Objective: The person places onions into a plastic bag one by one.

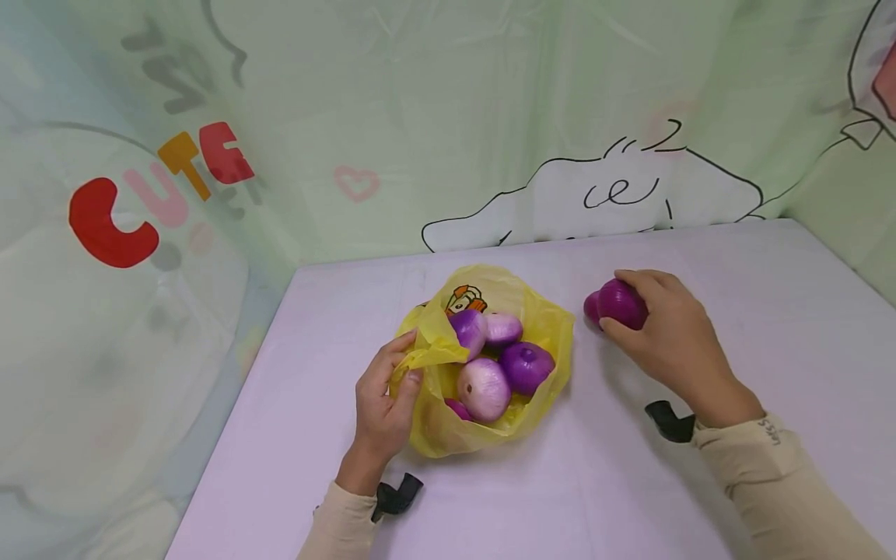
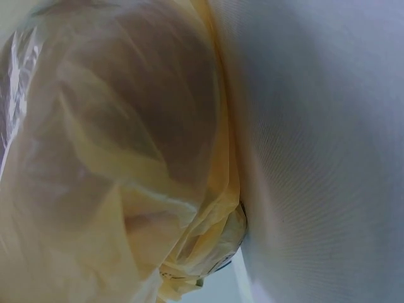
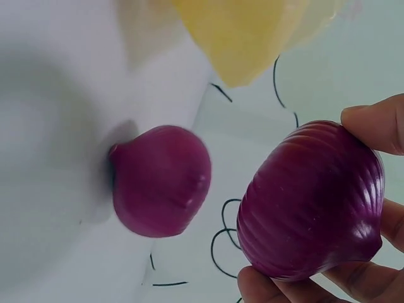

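Note:
A yellow plastic bag [image 1: 448,435] stands on the table with its mouth spread, holding several purple onions, one a pale onion [image 1: 484,390] near the front. My left hand [image 1: 385,397] pinches the bag's left rim between thumb and fingers. To the right of the bag, my right hand [image 1: 672,330] grips a dark purple onion [image 3: 312,202], lifted above the table. Another purple onion [image 3: 164,182] lies on the table just beyond it, mostly hidden behind the held one in the head view. The left wrist view is filled by the crumpled bag side [image 2: 113,151].
The table [image 1: 546,498] has a pale lilac cover. Behind it hangs a light green curtain [image 1: 455,117] with printed letters and line drawings. A black strap piece [image 1: 670,422] sits at the right wrist, and another black piece [image 1: 399,495] at the left.

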### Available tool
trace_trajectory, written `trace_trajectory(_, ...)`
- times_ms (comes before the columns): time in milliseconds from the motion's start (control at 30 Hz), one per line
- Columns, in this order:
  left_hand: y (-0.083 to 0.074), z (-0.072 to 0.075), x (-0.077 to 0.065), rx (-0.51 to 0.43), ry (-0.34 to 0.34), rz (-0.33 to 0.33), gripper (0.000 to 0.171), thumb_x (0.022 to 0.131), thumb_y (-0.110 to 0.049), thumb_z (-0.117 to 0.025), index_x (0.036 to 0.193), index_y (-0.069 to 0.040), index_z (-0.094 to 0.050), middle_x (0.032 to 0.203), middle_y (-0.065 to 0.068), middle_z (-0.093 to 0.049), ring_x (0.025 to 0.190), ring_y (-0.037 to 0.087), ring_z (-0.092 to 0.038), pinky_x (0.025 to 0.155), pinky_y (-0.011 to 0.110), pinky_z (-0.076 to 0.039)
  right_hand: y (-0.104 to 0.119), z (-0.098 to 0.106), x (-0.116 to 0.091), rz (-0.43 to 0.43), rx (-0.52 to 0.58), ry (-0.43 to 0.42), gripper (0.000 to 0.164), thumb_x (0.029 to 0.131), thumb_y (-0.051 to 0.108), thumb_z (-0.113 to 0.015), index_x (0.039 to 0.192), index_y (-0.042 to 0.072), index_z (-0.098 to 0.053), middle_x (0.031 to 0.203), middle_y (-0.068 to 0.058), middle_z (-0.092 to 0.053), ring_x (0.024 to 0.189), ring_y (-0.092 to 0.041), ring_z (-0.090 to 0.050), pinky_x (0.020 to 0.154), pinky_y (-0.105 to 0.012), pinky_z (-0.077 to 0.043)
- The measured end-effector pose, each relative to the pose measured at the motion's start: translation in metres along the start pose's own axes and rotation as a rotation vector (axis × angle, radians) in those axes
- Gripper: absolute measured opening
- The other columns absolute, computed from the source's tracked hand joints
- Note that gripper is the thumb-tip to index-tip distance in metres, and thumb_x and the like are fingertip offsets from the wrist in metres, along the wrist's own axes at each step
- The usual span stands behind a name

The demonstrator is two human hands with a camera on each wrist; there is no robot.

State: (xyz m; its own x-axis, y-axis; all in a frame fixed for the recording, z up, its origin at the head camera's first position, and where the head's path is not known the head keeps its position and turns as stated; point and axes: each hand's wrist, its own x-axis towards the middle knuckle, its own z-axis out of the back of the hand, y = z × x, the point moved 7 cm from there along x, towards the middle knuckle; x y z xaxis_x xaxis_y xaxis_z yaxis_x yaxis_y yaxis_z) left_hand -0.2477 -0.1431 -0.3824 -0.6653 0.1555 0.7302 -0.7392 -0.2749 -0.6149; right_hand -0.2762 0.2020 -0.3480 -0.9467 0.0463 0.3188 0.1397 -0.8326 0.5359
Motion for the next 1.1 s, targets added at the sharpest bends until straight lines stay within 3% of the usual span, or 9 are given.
trace_trajectory(500,-0.001,0.0,0.001,0.002,-0.004,-0.001,0.012,0.093,0.007,-0.055,0.102,0.003,-0.063,0.136,0.019,-0.065,0.127,0.037,-0.063,0.11,0.035,-0.049,0.031,0.002,-0.007,0.131,0.056,-0.05,0.062,0.084,0.01,-0.081,0.141,-0.002,-0.058,0.14,-0.03,-0.053,0.114,-0.053,-0.057,0.084,-0.071,-0.055)
trace_trajectory(1100,-0.001,0.0,0.001,-0.002,-0.006,-0.009,0.013,0.093,0.008,-0.055,0.102,0.004,-0.063,0.137,0.02,-0.065,0.127,0.037,-0.063,0.111,0.035,-0.049,0.067,-0.007,-0.013,0.215,0.09,-0.024,0.062,0.082,0.009,-0.084,0.138,-0.001,-0.061,0.141,-0.029,-0.055,0.113,-0.05,-0.062,0.08,-0.063,-0.06)
